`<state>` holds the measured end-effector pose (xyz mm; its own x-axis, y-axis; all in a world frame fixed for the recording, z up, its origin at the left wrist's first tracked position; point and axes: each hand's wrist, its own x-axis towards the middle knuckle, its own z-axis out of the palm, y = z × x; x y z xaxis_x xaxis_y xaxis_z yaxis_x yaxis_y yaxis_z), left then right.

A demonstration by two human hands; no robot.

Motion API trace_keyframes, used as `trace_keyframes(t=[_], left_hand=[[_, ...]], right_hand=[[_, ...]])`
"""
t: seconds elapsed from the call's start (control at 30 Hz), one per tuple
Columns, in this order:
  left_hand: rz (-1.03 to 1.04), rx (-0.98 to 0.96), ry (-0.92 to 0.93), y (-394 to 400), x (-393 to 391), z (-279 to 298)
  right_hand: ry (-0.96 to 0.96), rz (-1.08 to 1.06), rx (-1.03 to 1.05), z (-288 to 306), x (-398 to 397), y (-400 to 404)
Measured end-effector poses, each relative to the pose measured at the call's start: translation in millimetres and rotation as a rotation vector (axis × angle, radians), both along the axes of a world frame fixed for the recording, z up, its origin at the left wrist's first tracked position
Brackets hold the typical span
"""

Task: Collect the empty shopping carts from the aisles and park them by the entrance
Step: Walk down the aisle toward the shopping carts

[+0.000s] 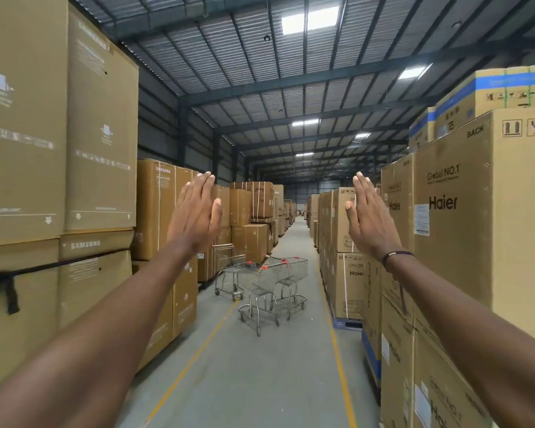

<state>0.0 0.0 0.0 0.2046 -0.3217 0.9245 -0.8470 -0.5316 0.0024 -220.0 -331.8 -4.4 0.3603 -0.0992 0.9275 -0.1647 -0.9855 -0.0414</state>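
While both arms are raised ahead of me, the left hand and the right hand are flat, fingers extended, palms turned toward each other, well apart and holding nothing.

Location of task items: three shopping carts stand on the aisle floor ahead, well beyond reach. The nearest cart sits near the aisle centre. The second cart is just beside and behind it; I cannot tell whether they touch or are nested. The third cart stands to the left, close to the Samsung carton stack. All three baskets appear empty.

Surroundings: Haier cartons line the right side. Yellow floor lines mark the lane edges.

Progress assessment: collection has not started. No cart is gripped, and no entrance is visible in this view. Remaining steps, in my judgement: close the distance, take a cart handle in both hands, nest the carts if possible, then push them to the entrance.
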Motion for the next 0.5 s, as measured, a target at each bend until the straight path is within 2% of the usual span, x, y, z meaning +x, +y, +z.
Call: trace_keyframes(t=[0.27, 0.5], left_hand=[[-0.034, -0.06, 0.037, -21.5, 65.0, -21.8], [-0.087, -0.073, 0.004, -47.8, 181.9, -41.8]], right_hand=[[0.0, 0.139, 0.115, -27.9, 96.2, -8.9], [0.007, 0.214, 0.112, -47.2, 226.5, -32.4]])
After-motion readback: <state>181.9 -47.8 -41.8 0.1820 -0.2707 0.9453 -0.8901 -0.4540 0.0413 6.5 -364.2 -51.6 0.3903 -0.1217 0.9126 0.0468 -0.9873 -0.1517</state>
